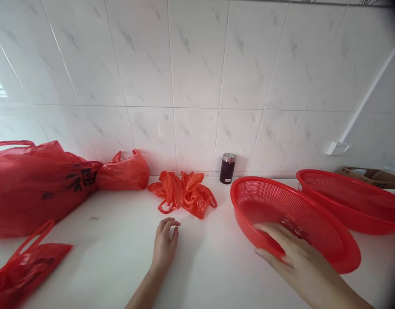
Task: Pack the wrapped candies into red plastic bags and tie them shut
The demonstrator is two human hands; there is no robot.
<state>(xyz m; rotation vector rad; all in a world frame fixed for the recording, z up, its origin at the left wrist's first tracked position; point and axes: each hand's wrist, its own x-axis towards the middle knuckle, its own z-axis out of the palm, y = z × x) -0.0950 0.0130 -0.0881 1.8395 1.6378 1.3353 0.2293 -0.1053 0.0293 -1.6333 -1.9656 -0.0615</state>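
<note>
My left hand (166,242) is at the white tabletop (120,266), just in front of a crumpled pile of red plastic bags (184,191). Its fingers are loosely bent and apart, holding nothing. On the right, my right hand (297,257) grips the near rim of a red plastic colander (264,184), fingers inside and thumb outside the wall. The colander looks tilted, its far left edge higher. Some small pattern or items (293,227) show on its bottom, partly covered by my hand; I cannot tell which.
A second red basket (345,189) stands at the right, close to the first. Against the tiled wall are a black thermos (227,169), a full red bag (39,184) and a smaller red bag (126,171). Another red bag (30,270) lies front left. A cardboard box (374,176) sits far right.
</note>
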